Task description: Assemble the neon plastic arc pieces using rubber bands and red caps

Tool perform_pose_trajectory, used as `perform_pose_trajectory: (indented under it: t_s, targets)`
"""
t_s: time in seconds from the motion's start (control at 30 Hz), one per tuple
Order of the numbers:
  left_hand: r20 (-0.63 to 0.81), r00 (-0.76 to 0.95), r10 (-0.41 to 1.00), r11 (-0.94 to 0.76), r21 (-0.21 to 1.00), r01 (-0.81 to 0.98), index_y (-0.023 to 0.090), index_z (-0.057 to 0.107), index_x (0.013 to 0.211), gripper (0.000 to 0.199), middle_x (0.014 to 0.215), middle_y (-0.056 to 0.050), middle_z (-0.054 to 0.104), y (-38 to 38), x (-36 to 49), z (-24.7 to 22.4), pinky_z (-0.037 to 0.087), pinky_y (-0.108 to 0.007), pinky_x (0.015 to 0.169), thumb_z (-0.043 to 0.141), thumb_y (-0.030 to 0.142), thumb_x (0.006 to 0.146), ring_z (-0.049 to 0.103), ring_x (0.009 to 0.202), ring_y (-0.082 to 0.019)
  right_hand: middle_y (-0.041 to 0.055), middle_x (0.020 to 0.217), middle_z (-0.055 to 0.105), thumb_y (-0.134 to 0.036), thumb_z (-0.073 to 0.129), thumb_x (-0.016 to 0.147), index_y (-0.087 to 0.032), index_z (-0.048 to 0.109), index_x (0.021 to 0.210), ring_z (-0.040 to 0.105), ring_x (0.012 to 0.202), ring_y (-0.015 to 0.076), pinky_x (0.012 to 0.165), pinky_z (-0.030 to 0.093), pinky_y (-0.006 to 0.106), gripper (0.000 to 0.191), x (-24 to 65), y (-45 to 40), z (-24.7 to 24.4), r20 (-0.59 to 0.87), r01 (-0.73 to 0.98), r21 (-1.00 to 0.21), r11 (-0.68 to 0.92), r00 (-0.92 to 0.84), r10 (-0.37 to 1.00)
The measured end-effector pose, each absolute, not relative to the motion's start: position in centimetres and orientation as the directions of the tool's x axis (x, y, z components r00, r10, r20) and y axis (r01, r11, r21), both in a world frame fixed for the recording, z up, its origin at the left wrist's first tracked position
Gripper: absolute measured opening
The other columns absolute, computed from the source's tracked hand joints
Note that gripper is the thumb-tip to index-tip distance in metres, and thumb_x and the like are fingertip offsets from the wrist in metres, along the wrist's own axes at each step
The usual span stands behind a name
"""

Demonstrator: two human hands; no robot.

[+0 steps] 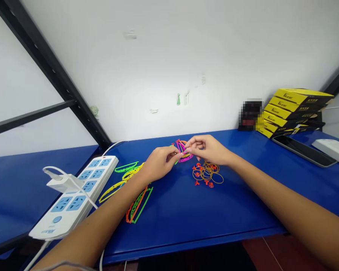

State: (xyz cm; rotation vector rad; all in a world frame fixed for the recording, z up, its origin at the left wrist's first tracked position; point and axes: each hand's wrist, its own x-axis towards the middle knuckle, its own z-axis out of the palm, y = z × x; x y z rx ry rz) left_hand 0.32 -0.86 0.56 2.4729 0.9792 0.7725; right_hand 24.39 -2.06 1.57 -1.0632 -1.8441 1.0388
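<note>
My left hand (159, 163) and my right hand (206, 149) meet above the middle of the blue table (180, 214), their fingertips pinching a thin, small plastic piece (183, 153) between them. Its exact shape is hidden by my fingers. Just behind them lies a magenta and orange plastic tangle (183, 153). Amber rubber bands with small red plastic parts (206, 174) sit below my right hand. Left of my left hand are green and yellow perforated plastic strips (132, 169), with more green and orange strips (138, 205) nearer me.
A white power strip (73, 195) with blue panels and a plugged-in white charger (62, 183) lies at the left. Stacked yellow boxes (290, 113), a phone (303, 150) and a white device (333, 150) stand at the right. A dark metal shelf frame (51, 71) rises at the left.
</note>
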Motion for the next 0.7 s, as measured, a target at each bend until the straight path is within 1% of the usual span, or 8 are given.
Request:
perform_pose_trajectory:
  t_s: [0.1, 0.17, 0.23, 0.3, 0.37, 0.43, 0.57, 0.7]
  targets:
    - [0.409, 0.583, 0.702, -0.708, 0.491, 0.508, 0.019, 0.075, 0.104, 0.035, 0.093, -0.006, 0.076, -1.0, 0.3, 0.5, 0.049, -0.029, 0.071, 0.062, 0.051, 0.103, 0.067, 0.074, -0.018, 0.0003, 0.07, 0.068, -0.039, 0.082, 0.086, -0.018, 0.074, 0.094, 0.061, 0.059, 0.0116, 0.048, 0.045, 0.022, 0.024, 24.2, -2.3, 1.8, 0.162, 0.257, -0.934, 0.249, -0.317, 0.934]
    - [0.441, 0.588, 0.678, -0.734, 0.441, 0.516, 0.02, 0.075, 0.114, 0.038, 0.101, -0.008, 0.076, -1.2, 0.3, 0.6, 0.051, -0.03, 0.074, 0.067, 0.054, 0.1, 0.068, 0.08, -0.02, -0.0006, 0.067, 0.067, -0.043, 0.085, 0.083, -0.019, 0.073, 0.092, 0.059, 0.056, 0.0114, 0.044, 0.043, 0.021, 0.028, 24.1, -2.4, 1.9, 0.133, 0.225, -0.952, 0.209, -0.312, 0.941]
    - [0.453, 0.605, 0.655, -0.756, 0.393, 0.523, 0.02, 0.076, 0.117, 0.041, 0.104, -0.009, 0.075, -1.6, 0.3, 0.7, 0.052, -0.031, 0.075, 0.069, 0.056, 0.098, 0.068, 0.083, -0.021, -0.0011, 0.065, 0.067, -0.046, 0.088, 0.081, -0.019, 0.074, 0.091, 0.059, 0.055, 0.0111, 0.044, 0.044, 0.022, 0.032, 24.0, -2.5, 1.9, 0.123, 0.178, -0.966, 0.187, -0.318, 0.94]
    - [0.454, 0.608, 0.651, -0.759, 0.391, 0.521, 0.02, 0.078, 0.116, 0.039, 0.102, -0.009, 0.075, -1.8, 0.5, 0.8, 0.052, -0.032, 0.077, 0.071, 0.054, 0.097, 0.068, 0.083, -0.021, -0.001, 0.065, 0.068, -0.046, 0.089, 0.08, -0.018, 0.074, 0.091, 0.058, 0.054, 0.0105, 0.046, 0.047, 0.022, 0.033, 23.9, -2.5, 1.8, 0.123, 0.133, -0.976, 0.174, -0.325, 0.938]
    - [0.453, 0.589, 0.669, -0.743, 0.432, 0.511, 0.02, 0.079, 0.117, 0.037, 0.101, -0.008, 0.077, -2.0, 0.6, 0.8, 0.053, -0.033, 0.078, 0.072, 0.05, 0.097, 0.068, 0.082, -0.02, -0.0006, 0.066, 0.069, -0.046, 0.088, 0.081, -0.018, 0.075, 0.092, 0.058, 0.053, 0.0099, 0.048, 0.049, 0.023, 0.033, 23.8, -2.4, 1.7, 0.126, 0.102, -0.981, 0.167, -0.326, 0.937]
    - [0.458, 0.555, 0.695, -0.717, 0.495, 0.49, 0.019, 0.08, 0.12, 0.038, 0.101, -0.008, 0.077, -1.9, 0.7, 0.7, 0.054, -0.032, 0.075, 0.073, 0.048, 0.096, 0.068, 0.077, -0.018, -0.0004, 0.067, 0.069, -0.046, 0.087, 0.082, -0.018, 0.075, 0.093, 0.058, 0.052, 0.0097, 0.048, 0.05, 0.023, 0.033, 23.9, -2.2, 1.5, 0.138, 0.094, -0.98, 0.174, -0.305, 0.942]
    - [0.45, 0.463, 0.764, -0.639, 0.626, 0.447, 0.017, 0.079, 0.121, 0.043, 0.101, -0.009, 0.078, -1.6, 0.7, 0.7, 0.057, -0.029, 0.068, 0.078, 0.048, 0.091, 0.069, 0.074, -0.017, 0.0004, 0.071, 0.069, -0.054, 0.086, 0.083, -0.017, 0.075, 0.094, 0.057, 0.051, 0.0096, 0.048, 0.051, 0.025, 0.04, 24.3, -1.8, 1.3, 0.183, 0.1, -0.973, 0.209, -0.224, 0.957]
    - [0.343, 0.385, 0.857, -0.483, 0.796, 0.366, 0.016, 0.077, 0.125, 0.049, 0.095, -0.009, 0.08, -1.4, 0.8, 1.0, 0.058, -0.028, 0.064, 0.082, 0.044, 0.085, 0.072, 0.073, -0.018, 0.0005, 0.071, 0.068, -0.06, 0.085, 0.081, -0.017, 0.075, 0.095, 0.056, 0.05, 0.0103, 0.047, 0.049, 0.026, 0.046, 24.6, -1.5, 1.2, 0.202, 0.092, -0.971, 0.22, -0.175, 0.964]
